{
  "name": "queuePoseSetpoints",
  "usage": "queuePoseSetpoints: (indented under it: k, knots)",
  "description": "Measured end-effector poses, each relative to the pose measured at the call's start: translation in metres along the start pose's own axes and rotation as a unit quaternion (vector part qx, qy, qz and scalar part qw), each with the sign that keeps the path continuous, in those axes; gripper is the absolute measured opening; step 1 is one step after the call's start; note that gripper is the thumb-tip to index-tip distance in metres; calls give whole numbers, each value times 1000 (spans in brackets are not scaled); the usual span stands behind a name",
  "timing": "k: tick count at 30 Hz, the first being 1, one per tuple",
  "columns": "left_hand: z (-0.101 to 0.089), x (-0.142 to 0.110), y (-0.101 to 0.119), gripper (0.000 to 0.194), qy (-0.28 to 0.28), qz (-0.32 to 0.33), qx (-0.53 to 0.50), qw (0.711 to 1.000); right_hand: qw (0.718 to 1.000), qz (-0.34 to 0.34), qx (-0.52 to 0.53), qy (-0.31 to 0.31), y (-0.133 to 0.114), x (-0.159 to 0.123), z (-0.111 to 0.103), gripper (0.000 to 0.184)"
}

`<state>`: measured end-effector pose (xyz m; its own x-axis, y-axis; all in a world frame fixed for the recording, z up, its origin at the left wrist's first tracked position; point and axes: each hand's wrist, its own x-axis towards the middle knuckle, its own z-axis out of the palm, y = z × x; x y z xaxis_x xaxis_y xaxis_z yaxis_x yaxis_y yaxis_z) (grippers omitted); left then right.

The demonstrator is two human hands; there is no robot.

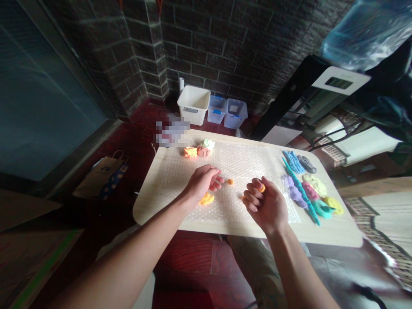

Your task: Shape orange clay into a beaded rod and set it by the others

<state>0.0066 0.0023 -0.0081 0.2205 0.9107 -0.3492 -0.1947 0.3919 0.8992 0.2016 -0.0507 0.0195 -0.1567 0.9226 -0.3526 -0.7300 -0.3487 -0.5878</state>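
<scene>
My right hand [265, 205] is curled over a sheet of bubble wrap [238, 163] and pinches a small piece of orange clay [262, 187] between thumb and fingers. My left hand [203, 182] rests on the sheet with its fingers loosely bent, just above a yellow-orange clay lump [206, 199]. A tiny orange clay ball [230, 181] lies on the sheet between the two hands. The bubble wrap covers a light wooden table [328, 234].
Several clay strips in blue, grey, purple, pink, teal and yellow [305, 189] lie at the table's right. Small clay figures [199, 149] stand at the far edge. A white bin [193, 104] and two clear boxes [227, 112] stand by the brick wall. A paper bag [104, 174] sits on the floor at left.
</scene>
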Motion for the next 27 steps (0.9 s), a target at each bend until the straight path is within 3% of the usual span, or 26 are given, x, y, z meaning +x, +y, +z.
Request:
queuePoseSetpoints:
  k: [7, 13, 15, 19, 23, 27]
  knots:
    - [1, -1, 1, 20, 2, 1, 14, 1000, 997, -21, -70, 7, 3, -1, -4, 17]
    - [1, -1, 3, 19, 3, 0, 21, 1000, 993, -60, -99, 32, 5, 1, -1, 63]
    - [1, -1, 3, 18, 2, -1, 24, 1000, 988, -67, -126, 63, 8, 1, 1, 62]
    - [2, -2, 3, 18, 2, -3, 28, 1000, 968, -75, -205, 121, 17, 0, 2, 42]
    - [2, -3, 4, 17, 3, -7, 28, 1000, 962, -98, -212, 143, 19, 1, 2, 60]
    - [2, -3, 4, 18, 3, -6, 33, 999, 966, -127, -191, 118, 16, 3, 2, 70]
